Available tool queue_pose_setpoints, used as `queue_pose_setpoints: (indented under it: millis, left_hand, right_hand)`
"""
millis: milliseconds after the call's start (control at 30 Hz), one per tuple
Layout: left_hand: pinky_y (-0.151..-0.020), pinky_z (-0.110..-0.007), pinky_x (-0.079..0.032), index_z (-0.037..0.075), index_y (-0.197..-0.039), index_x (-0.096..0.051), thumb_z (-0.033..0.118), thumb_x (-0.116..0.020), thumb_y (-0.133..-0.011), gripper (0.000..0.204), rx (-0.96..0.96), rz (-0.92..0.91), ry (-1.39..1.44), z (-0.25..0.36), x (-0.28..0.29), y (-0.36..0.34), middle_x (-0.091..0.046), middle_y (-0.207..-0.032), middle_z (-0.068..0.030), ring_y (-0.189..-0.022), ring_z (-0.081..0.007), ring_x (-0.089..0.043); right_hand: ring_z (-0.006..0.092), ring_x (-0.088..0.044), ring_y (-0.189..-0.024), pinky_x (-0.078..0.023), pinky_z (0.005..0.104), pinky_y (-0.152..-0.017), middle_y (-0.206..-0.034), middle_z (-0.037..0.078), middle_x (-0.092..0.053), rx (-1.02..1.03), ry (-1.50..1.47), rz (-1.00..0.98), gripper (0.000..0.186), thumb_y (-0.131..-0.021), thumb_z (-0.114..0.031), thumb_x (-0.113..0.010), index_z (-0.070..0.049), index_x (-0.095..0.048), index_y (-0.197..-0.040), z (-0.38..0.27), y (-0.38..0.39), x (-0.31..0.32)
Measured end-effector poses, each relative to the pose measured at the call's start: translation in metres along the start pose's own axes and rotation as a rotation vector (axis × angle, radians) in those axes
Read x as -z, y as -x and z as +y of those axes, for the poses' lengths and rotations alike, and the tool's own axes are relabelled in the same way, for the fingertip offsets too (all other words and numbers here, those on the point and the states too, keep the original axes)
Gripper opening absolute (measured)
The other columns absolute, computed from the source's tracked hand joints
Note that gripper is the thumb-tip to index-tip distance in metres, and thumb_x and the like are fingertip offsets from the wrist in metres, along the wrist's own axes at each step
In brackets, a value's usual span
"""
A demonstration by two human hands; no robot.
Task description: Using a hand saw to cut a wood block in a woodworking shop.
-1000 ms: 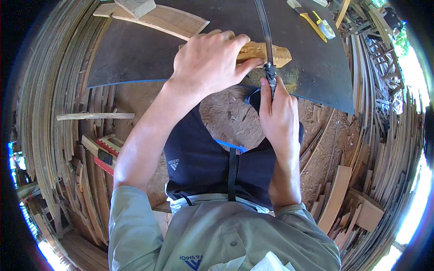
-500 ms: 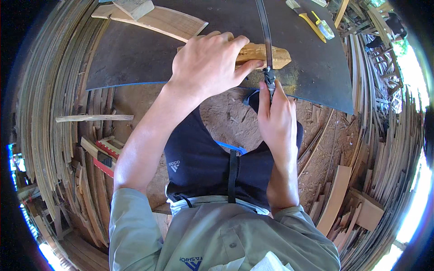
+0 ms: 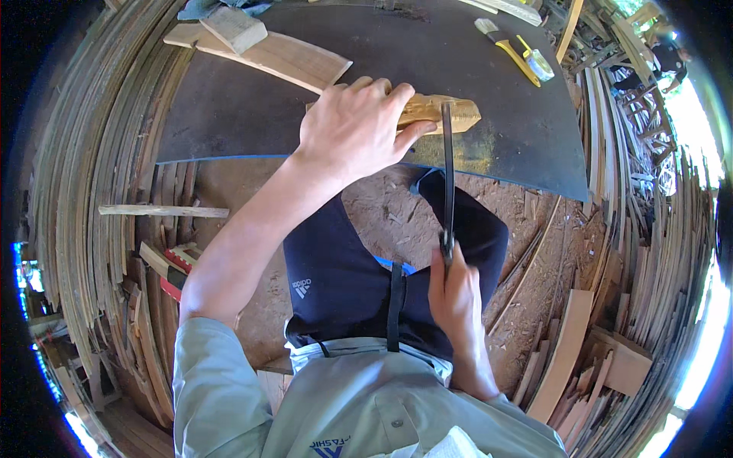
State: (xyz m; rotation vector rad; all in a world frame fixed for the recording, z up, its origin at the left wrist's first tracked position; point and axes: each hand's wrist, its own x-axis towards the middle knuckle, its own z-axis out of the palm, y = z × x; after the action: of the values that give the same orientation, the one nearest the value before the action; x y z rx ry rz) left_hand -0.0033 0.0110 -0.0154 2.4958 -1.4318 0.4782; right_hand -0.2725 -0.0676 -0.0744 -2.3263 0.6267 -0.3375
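My left hand grips a yellowish wooden block on the dark tabletop, near its front edge, fingers over the top and thumb along the near side. The narrow dark blade of a hand saw lies across the block toward its right end, running back toward my body. My right hand is closed round the saw's handle, low over my right thigh. Behind my left hand lie a flat plank and a smaller board on top of it.
A yellow-handled brush and a tape roll lie at the table's back right. Stacked timber strips line both sides. A red object sits at left. Offcuts lie on the dirt floor. A person is far back at right.
My right hand has pulled the saw back toward me, so less blade reaches beyond the block. The block and my left hand appear slightly lower in the picture, as does the table's edge.
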Motion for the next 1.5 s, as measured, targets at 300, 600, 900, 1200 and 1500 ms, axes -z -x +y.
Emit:
queue_pose_setpoints:
  millis: [300, 600, 900, 1200, 1500]
  left_hand:
    - [-0.072, -0.045, -0.067, 0.009, -0.130, -0.069, 0.068, -0.054, -0.104, 0.066, 0.100, -0.156, -0.001, 0.005, 0.013, -0.007, -0.077, -0.101, -0.0142, -0.084, -0.0301, -0.079]
    - [-0.052, -0.037, -0.059, 0.008, -0.105, -0.077, 0.080, -0.045, -0.101, 0.079, 0.060, -0.248, 0.148, 0.007, 0.024, -0.018, -0.073, -0.079, -0.0095, -0.077, -0.0196, -0.075]
    - [-0.075, -0.038, -0.056, 0.001, -0.102, -0.074, 0.072, -0.044, -0.106, 0.078, 0.144, -0.389, 0.224, 0.005, 0.041, -0.012, -0.072, -0.098, -0.0116, -0.086, -0.0214, -0.066]
    - [-0.082, -0.037, -0.049, 0.007, -0.101, -0.078, 0.045, -0.072, -0.092, 0.039, 0.195, -0.078, 0.151, 0.021, -0.016, -0.020, -0.074, -0.095, -0.0080, -0.097, -0.0228, -0.070]
    - [-0.076, -0.039, -0.045, 0.012, -0.084, -0.083, 0.074, -0.069, -0.088, 0.063, 0.256, -0.034, 0.199, 0.019, -0.006, -0.017, -0.075, -0.085, -0.0052, -0.088, -0.0223, -0.070]
  right_hand:
    - [0.0513, -0.065, -0.068, -0.046, 0.0540, -0.052, -0.072, 0.031, -0.063, -0.133, -0.119, -0.009, 0.016, -0.106, -0.011, -0.063, 0.003, -0.060, -0.101, 0.031, 0.046, 0.045]
    - [0.0123, -0.050, -0.049, -0.035, 0.0338, -0.045, -0.059, 0.004, -0.055, -0.003, -0.314, 0.070, 0.022, -0.112, -0.017, -0.057, -0.001, -0.065, -0.100, 0.004, -0.059, 0.022]
    - [0.0090, -0.039, -0.042, -0.030, 0.0285, -0.040, -0.055, -0.002, -0.042, -0.104, -0.428, 0.054, 0.041, -0.115, -0.032, -0.052, -0.008, -0.050, -0.081, -0.029, -0.085, -0.002]
    - [0.0084, -0.040, -0.040, -0.029, 0.0281, -0.037, -0.053, -0.001, -0.043, -0.076, -0.451, 0.004, 0.041, -0.115, -0.029, -0.051, -0.007, -0.050, -0.081, -0.049, -0.105, -0.019]
    - [0.0062, -0.039, -0.046, -0.028, 0.0260, -0.040, -0.060, -0.004, -0.043, -0.153, -0.471, 0.162, 0.034, -0.112, -0.036, -0.060, -0.007, -0.056, -0.093, -0.022, -0.086, -0.008]
